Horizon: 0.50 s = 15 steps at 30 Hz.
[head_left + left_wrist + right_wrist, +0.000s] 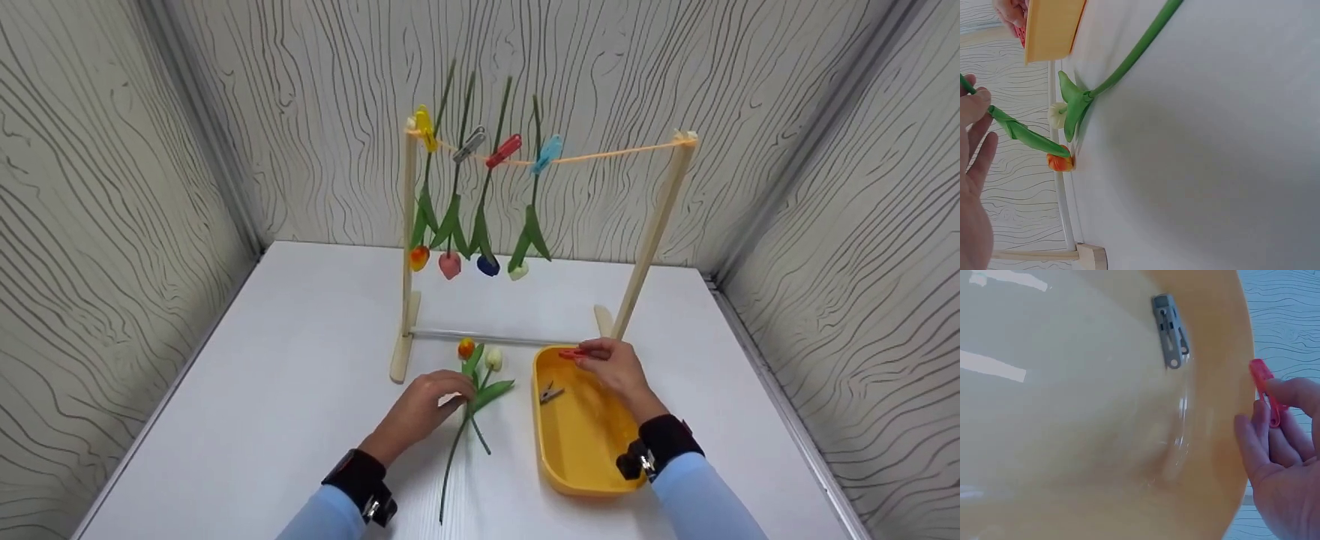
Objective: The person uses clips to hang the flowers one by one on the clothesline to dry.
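My left hand (431, 401) pinches the green stem of an orange tulip (1060, 162) between thumb and fingers, slightly above the table. Beside it a white tulip (493, 358) lies on the table, its stem (1140, 45) crossing the left wrist view. In my right hand (615, 367) is a red clothespin (1264, 382), pinched by thumb and fingers near the far rim of a yellow basin (551, 457). One grey clothespin (1169, 332) lies inside that basin.
Behind the hands stands a wooden frame (652, 232) with an orange string (615, 153). Yellow (424, 129), grey (470, 145), red (503, 151) and blue clothespins (548, 154) clip several upside-down tulips to it. Patterned panels (315, 112) surround the white table (300, 337).
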{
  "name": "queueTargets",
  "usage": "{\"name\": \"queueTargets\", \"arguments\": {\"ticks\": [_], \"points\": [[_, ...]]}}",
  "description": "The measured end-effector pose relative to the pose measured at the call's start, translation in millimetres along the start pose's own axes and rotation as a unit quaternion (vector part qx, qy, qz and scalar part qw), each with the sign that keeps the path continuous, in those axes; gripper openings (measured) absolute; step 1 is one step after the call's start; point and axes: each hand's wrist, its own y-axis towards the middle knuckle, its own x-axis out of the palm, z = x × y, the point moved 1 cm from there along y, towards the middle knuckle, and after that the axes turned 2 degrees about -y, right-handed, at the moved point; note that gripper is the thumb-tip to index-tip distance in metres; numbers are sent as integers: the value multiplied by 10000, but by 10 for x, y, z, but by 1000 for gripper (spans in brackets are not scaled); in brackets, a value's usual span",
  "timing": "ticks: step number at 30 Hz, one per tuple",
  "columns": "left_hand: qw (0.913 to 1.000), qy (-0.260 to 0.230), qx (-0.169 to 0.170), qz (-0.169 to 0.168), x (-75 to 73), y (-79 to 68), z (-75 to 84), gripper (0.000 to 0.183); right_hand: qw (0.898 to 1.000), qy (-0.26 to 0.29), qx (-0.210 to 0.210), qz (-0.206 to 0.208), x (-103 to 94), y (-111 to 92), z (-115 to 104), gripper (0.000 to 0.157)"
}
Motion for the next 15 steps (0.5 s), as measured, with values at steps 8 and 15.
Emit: {"name": "queueTargets", "arguments": {"ticks": [8, 15], "points": [[9968, -337, 104, 720, -1, 43, -25, 26, 9980, 578, -30, 263, 0, -20, 57, 35], [9823, -332, 84, 1840, -35, 101, -18, 26, 9934, 1136, -109, 130, -37, -39, -7, 40]]}}
